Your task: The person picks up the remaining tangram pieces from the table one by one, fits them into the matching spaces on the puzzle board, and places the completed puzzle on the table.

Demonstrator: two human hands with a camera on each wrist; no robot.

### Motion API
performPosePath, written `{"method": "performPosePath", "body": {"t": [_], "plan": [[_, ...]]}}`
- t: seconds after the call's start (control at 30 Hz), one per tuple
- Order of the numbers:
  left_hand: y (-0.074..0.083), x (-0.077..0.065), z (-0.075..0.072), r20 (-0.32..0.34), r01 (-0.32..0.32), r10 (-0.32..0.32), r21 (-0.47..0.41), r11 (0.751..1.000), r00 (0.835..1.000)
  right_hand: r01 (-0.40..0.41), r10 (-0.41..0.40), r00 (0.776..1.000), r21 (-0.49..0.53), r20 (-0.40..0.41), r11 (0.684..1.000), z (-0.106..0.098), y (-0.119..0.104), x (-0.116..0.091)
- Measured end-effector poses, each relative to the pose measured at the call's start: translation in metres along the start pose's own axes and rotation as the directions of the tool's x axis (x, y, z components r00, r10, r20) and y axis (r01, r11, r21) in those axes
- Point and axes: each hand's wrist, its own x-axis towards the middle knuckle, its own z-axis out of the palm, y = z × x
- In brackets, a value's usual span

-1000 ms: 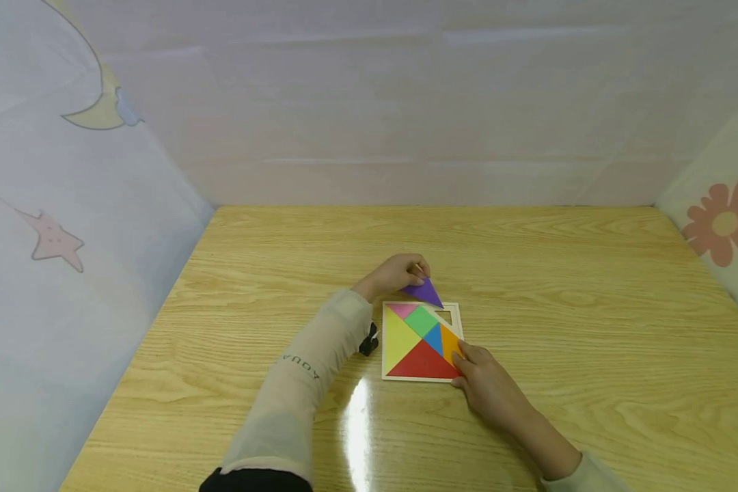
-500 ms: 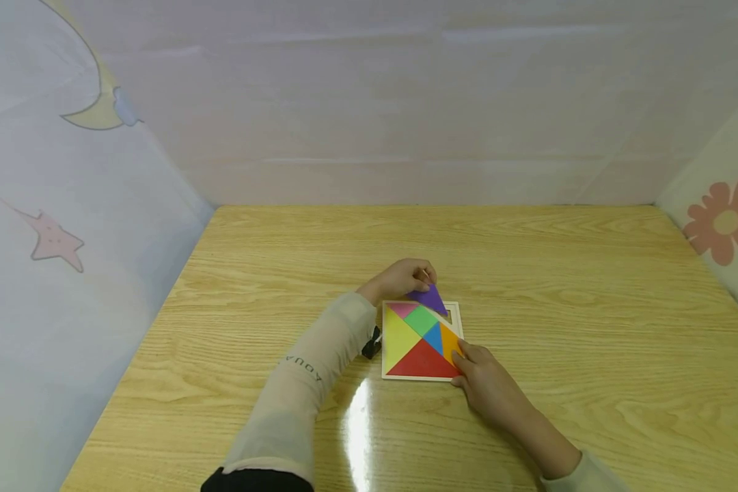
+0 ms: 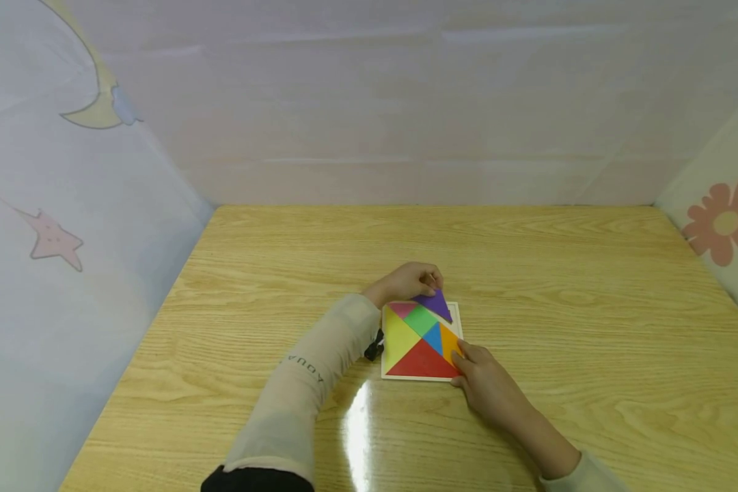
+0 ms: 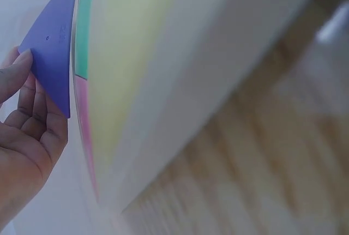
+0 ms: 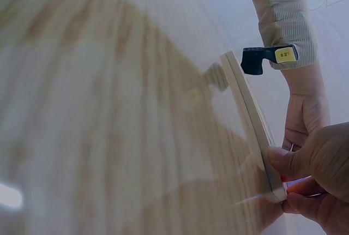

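My left hand (image 3: 407, 281) pinches a purple triangle (image 3: 435, 305) between thumb and fingers. This tangram piece slants over the far edge of the square wooden tangram board (image 3: 458, 320), its lower tip overlapping the upper right recess. In the left wrist view the purple triangle (image 4: 53, 49) stands close along the board's edge. Pink (image 3: 402, 309), green (image 3: 421, 320), yellow (image 3: 398, 342), blue (image 3: 433, 336), orange (image 3: 448, 340) and red (image 3: 423, 363) pieces lie in the board. My right hand (image 3: 488, 384) grips its near right corner, thumb at the near edge, fingers over the right side.
The board lies on a wood-grain table (image 3: 270, 273). A black wrist device (image 3: 374, 346) on the left arm hangs beside the board's left edge. Printed cloth walls (image 3: 430, 116) enclose the table at the back and sides.
My left hand has carried the purple triangle a little right and nearer, so it now covers most of the recess. The right hand and the board have stayed in place.
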Motion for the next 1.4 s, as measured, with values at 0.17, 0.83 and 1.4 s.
{"method": "performPosePath", "body": {"t": [0.17, 0.83, 1.4], "plan": [[0.001, 0.000, 0.001, 0.007, -0.002, 0.002, -0.004, 1.000, 1.000, -0.002, 0.002, 1.000, -0.001, 0.000, 1.000, -0.001, 0.000, 0.001], [0.009, -0.001, 0.007, 0.077, -0.082, 0.070, 0.167, 0.983, 0.995, -0.009, 0.009, 1.000, -0.005, 0.009, 1.000, 0.000, 0.000, 0.000], [0.011, -0.002, 0.015, 0.102, -0.094, 0.074, 0.199, 0.976, 0.992, -0.001, 0.001, 1.000, -0.010, -0.005, 1.000, 0.001, 0.000, -0.003]]}}
